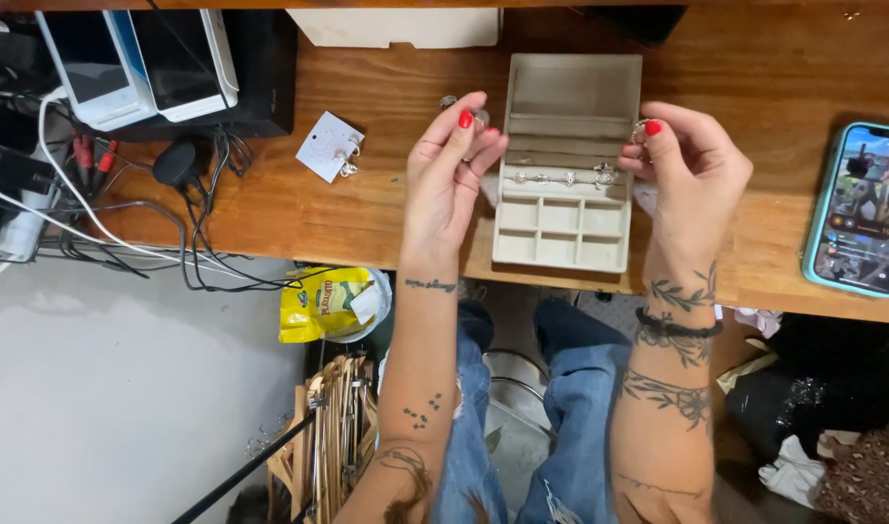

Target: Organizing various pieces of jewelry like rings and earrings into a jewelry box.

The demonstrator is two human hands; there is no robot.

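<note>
1. One wooden desk [367, 209] runs across the top of the view; its front edge crosses just under the jewelry box, with a pale floor below on the left.
2. One beige jewelry box [565, 233] lies open between the two hands. Its front wall sits close to the desk edge. Six small square compartments fill the near part, and a row of rings [561, 178] rests in the slot above them; I count about five, though they are too small to be sure.
3. One phone [864, 209] with a lit screen lies at the right end, well apart from the box.
4. Two hands. The left hand [446, 175] is raised beside the box's left wall, thumb and fingers pinched together on a small ring [480, 117].
5. The right hand [685, 160] is at the box's right wall, thumb and forefinger pinched on a second ring [639, 130].
6. One white earring card [329, 147] lies left of the left hand, bare desk around it.
7. A tangle of dark cables [197, 209] crowds the far left.
</note>
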